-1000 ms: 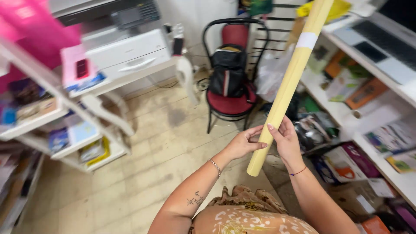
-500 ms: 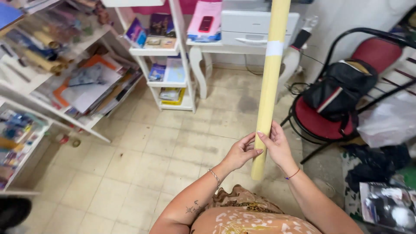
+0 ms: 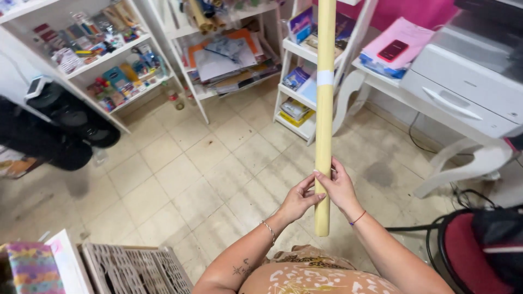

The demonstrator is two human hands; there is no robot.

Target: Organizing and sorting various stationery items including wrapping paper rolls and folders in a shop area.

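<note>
Tiled floor, white shelves point(image 3: 136, 41) stocked with stationery, left hand point(image 3: 298, 200) and right hand point(image 3: 339, 188) grasping upright yellow paper roll point(image 3: 324, 117)

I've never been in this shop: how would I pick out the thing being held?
Start at the tiled floor in front of the white shelves. Upright over it stands a long pale-yellow paper roll, gripped near its lower end by the left hand and right hand. Only it bears a white tape band.
</note>
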